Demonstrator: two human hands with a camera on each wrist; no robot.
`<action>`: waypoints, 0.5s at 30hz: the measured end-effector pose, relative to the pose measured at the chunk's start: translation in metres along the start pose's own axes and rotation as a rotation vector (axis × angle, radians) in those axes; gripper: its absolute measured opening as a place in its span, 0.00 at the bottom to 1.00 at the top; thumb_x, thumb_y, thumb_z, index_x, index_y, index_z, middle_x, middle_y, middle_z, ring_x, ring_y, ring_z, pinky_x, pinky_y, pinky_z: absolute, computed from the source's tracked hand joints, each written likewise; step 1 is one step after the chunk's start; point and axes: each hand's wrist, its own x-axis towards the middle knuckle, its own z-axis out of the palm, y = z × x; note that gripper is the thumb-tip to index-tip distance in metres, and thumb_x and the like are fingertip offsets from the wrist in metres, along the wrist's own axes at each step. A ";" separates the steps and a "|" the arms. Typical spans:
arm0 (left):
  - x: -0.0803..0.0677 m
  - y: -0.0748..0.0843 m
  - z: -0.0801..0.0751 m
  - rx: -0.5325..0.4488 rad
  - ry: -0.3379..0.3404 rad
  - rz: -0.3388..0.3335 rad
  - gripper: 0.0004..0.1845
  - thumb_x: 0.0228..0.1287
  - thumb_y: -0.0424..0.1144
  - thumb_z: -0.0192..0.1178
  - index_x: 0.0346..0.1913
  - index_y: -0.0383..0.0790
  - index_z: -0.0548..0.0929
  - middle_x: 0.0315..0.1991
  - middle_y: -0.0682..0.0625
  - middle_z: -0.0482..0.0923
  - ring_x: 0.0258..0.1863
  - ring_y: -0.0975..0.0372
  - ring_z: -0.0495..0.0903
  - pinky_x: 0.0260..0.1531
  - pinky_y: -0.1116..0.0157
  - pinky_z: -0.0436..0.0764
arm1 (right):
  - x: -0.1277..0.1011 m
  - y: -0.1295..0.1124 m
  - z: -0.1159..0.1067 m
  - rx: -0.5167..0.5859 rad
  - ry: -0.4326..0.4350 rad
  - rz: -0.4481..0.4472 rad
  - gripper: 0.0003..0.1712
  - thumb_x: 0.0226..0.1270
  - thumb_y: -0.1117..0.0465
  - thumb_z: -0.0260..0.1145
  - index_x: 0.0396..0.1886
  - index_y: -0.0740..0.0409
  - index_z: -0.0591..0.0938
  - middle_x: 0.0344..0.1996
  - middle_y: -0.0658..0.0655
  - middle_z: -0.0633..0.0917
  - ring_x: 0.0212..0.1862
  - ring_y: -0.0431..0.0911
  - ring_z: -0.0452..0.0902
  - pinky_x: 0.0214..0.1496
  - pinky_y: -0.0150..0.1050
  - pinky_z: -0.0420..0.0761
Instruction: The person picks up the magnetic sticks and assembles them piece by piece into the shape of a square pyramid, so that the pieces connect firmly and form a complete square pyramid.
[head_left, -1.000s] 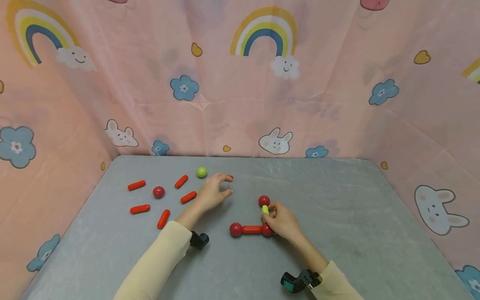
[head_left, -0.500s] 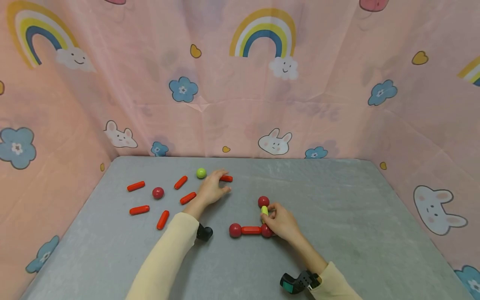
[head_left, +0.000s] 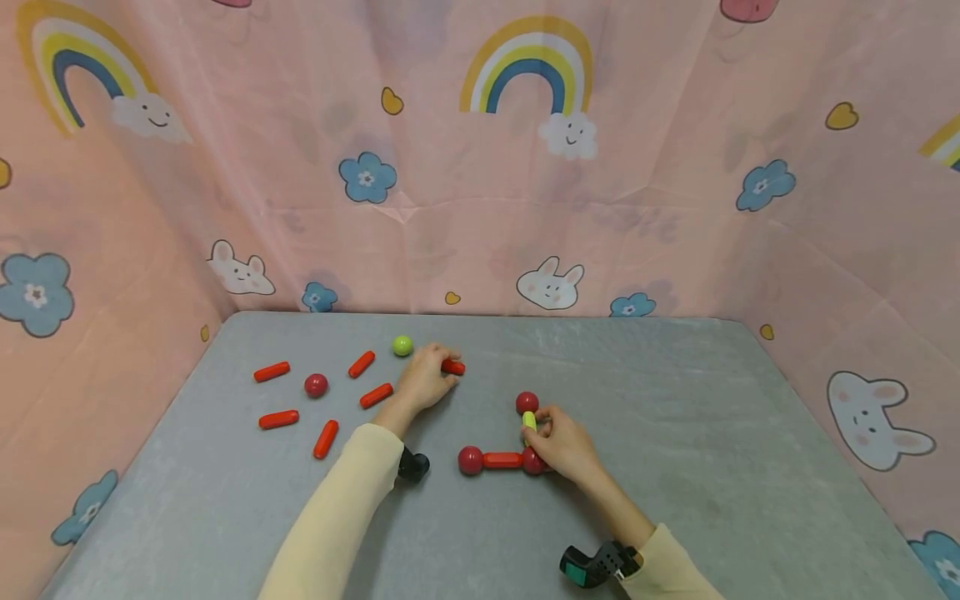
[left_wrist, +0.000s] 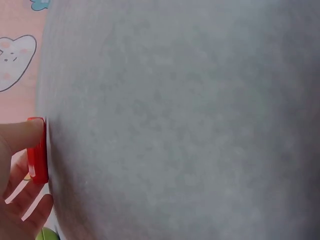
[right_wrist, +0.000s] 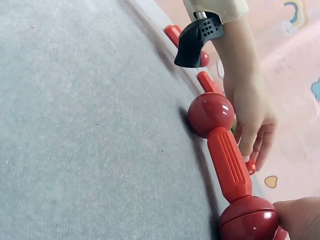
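Observation:
My left hand (head_left: 426, 380) pinches a red rod (head_left: 454, 367) at the back of the table; the left wrist view shows thumb and fingers on either side of this rod (left_wrist: 38, 155). My right hand (head_left: 564, 442) pinches a yellow-green rod (head_left: 529, 420), partly hidden by the fingers. That rod lies between a far red ball (head_left: 527, 403) and a near red ball (head_left: 533, 462). A ribbed red rod (right_wrist: 230, 164) joins the near ball to another red ball (head_left: 471, 461) on the left, forming an L. In the right wrist view the right thumb touches the near ball (right_wrist: 248, 220).
Several loose red rods (head_left: 279, 419) lie on the left of the grey table (head_left: 675, 467), around a single red ball (head_left: 316, 385). A green ball (head_left: 402, 346) sits just left of my left hand. A pink patterned cloth (head_left: 450, 233) rises behind the table.
My left hand has come down on the red rod and taken it between thumb and fingers, shifting it slightly toward me. My right hand and the joined pieces have stayed put.

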 end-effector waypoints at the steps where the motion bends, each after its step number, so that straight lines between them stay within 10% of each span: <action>1: 0.000 0.000 0.000 0.009 0.000 -0.001 0.18 0.56 0.35 0.64 0.52 0.43 0.80 0.53 0.45 0.73 0.54 0.51 0.69 0.54 0.54 0.70 | 0.000 0.000 0.000 0.000 -0.001 0.001 0.18 0.59 0.58 0.63 0.44 0.67 0.75 0.20 0.51 0.78 0.15 0.40 0.68 0.18 0.34 0.67; 15: -0.002 -0.001 0.000 0.084 -0.018 0.036 0.15 0.56 0.30 0.61 0.47 0.45 0.83 0.45 0.46 0.77 0.47 0.54 0.75 0.47 0.56 0.74 | 0.001 -0.002 -0.001 0.008 -0.011 0.019 0.19 0.59 0.58 0.63 0.45 0.67 0.75 0.21 0.51 0.78 0.14 0.40 0.68 0.17 0.34 0.68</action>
